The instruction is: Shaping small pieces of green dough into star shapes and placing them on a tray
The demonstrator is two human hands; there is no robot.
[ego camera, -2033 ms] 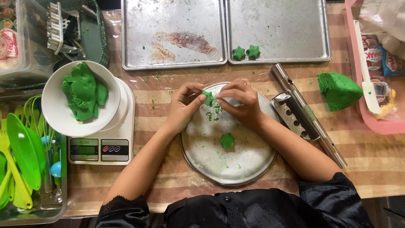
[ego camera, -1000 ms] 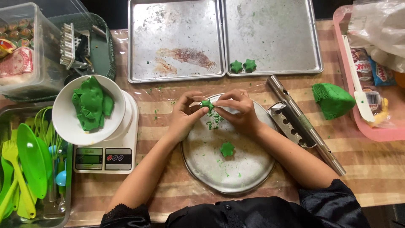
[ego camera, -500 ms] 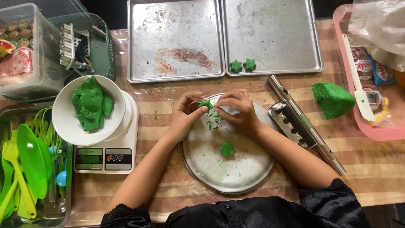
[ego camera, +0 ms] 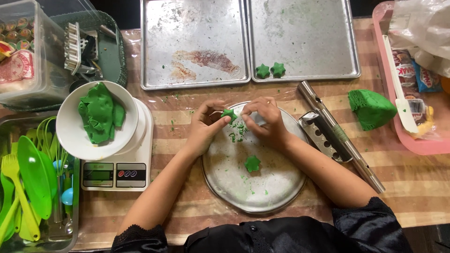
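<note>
I am watching the left hand (ego camera: 205,124) pinching a small green dough star (ego camera: 229,114) between thumb and fingertips, holding it just above the far edge of the round metal plate (ego camera: 276,187). The right hand (ego camera: 262,119) is meeting it from the other side, its fingertips closing on the same star, so both hands are sharing one small piece. The star is looking bright green, with short blunt points and a slightly rough surface. Green crumbs (ego camera: 239,131) are lying scattered on the plate right beneath the hands, and a second dough star (ego camera: 252,163) is resting flat near the plate's middle, well apart from the fingers.

Moving outward, a metal tube press (ego camera: 340,136) with a perforated opened section is lying diagonally just beside the plate on the right, and a wedge of green dough (ego camera: 370,108) is sitting beyond it. To the left, a white bowl (ego camera: 70,136) holding a lump of green dough (ego camera: 98,112) is standing on a kitchen scale (ego camera: 117,174). Farther off, two baking trays (ego camera: 304,42) are lying side by side, and two finished stars (ego camera: 270,70) are sitting together on the near edge of the right one. A clear bin of green plastic utensils (ego camera: 28,187) is filling the lower left corner. Nothing is standing between me and the held star; only the fingers are covering part of it.
</note>
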